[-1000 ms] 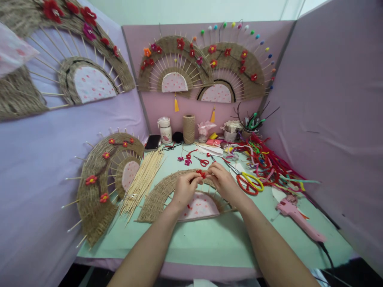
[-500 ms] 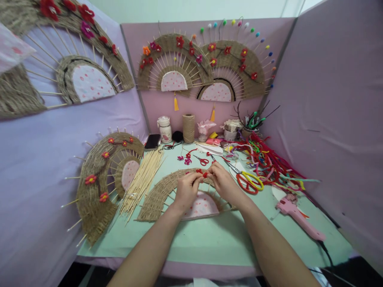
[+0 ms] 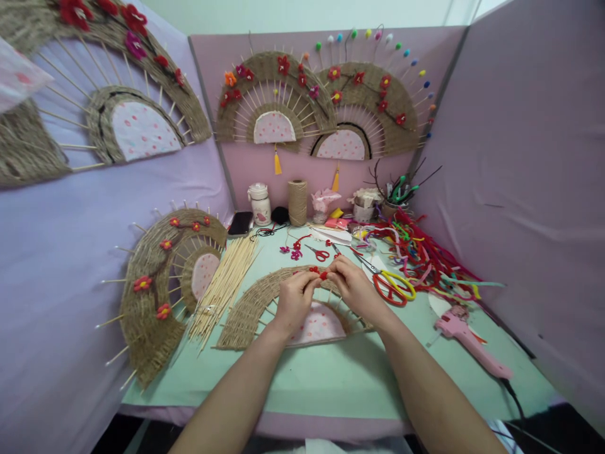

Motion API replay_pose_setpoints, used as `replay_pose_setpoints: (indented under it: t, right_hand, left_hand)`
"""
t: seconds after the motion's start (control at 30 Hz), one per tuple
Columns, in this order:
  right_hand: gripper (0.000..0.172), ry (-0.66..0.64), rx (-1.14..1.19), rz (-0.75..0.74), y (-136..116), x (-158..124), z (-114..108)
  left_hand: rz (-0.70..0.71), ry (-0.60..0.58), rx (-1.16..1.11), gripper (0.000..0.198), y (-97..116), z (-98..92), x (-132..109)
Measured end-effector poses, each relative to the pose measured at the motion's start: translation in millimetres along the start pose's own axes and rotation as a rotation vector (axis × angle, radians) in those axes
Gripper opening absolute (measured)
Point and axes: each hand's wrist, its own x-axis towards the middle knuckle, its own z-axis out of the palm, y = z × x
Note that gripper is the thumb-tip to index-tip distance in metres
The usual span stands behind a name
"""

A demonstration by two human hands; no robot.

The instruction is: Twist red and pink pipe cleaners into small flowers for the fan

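Note:
Between the fingertips of both hands is a small red pipe-cleaner piece. My left hand pinches it from the left, and my right hand from the right. Under them lies a woven twine fan with thin sticks and a spotted white half-circle at its base, partly covered by my hands. Tiny red blossoms show on or just behind the fan's upper edge. Past my hands rest small red-handled scissors and a few magenta and red pipe-cleaner flowers.
Larger scissors with red and yellow handles lie right of my hands, before a heap of pipe cleaners. A pink glue gun is at the right. Thin sticks and another fan are left. A twine spool stands behind.
Both hands stay at nearly the same spot, still pinching the red piece, with only a slight shift of the fingers. The whole view has drifted very slightly.

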Motion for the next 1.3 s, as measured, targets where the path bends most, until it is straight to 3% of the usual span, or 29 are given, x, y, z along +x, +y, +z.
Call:
replay_pose_setpoints:
  t: [0.1, 0.23, 0.33, 0.63, 0.73, 1.03, 1.3]
  right_hand:
    - [0.016, 0.062, 0.061, 0.007, 0, 0, 1]
    - [0.018, 0.215, 0.152, -0.021, 0, 1, 1]
    - [0.015, 0.210, 0.202, -0.049, 0, 1, 0]
    - [0.011, 0.134, 0.275, -0.063, -1, 1, 4]
    - [0.011, 0.129, 0.260, -0.056, -3, 1, 4]
    - [0.013, 0.028, 0.278, -0.012, -8, -1, 2]
    - [0.017, -0.071, 0.314, -0.019, -12, -2, -4]
  left_hand:
    - [-0.130, -0.001, -0.101, 0.015, 0, -0.9, 3]
    - [-0.464, -0.080, -0.491, 0.023, -6, -3.6, 9]
    - [-0.543, -0.166, -0.730, 0.031, -8, -5.9, 11]
    - [-0.576, -0.316, -0.916, 0.038, 7, -8.4, 11]
    - [-0.564, -0.294, -0.931, 0.037, 6, -7.6, 12]
    - [-0.401, -0.208, -0.634, 0.033, -2, -7.2, 11]
    - [-0.241, -0.300, -0.525, 0.027, 0, -13.3, 11]
